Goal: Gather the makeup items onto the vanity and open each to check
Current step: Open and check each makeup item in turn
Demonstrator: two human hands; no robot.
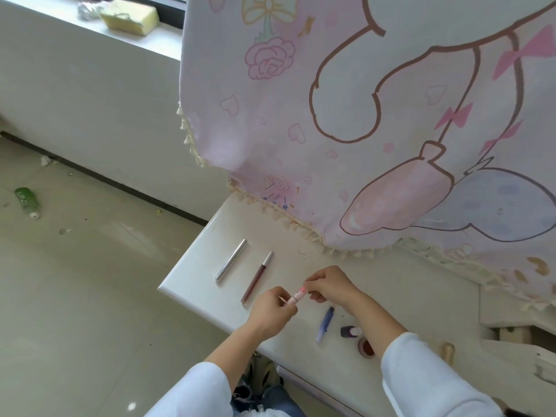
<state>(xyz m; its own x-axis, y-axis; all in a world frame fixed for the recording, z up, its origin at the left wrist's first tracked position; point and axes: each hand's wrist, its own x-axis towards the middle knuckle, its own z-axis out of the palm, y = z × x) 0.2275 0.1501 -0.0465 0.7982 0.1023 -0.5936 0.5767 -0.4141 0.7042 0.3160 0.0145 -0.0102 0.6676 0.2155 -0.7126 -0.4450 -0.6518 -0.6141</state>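
Over the white vanity top, both hands hold a small pink lipstick. My left hand grips its lower end and my right hand pinches the upper end, where a bright pink tip shows. A silver tube and a brown lip gloss tube lie side by side to the left. A blue tube, a small dark bottle and an open round pot lie by my right forearm.
A pink cartoon-print cloth with a tassel fringe drapes over the back of the vanity. A green bottle lies on the tiled floor at left. A yellow sponge sits on the window sill.
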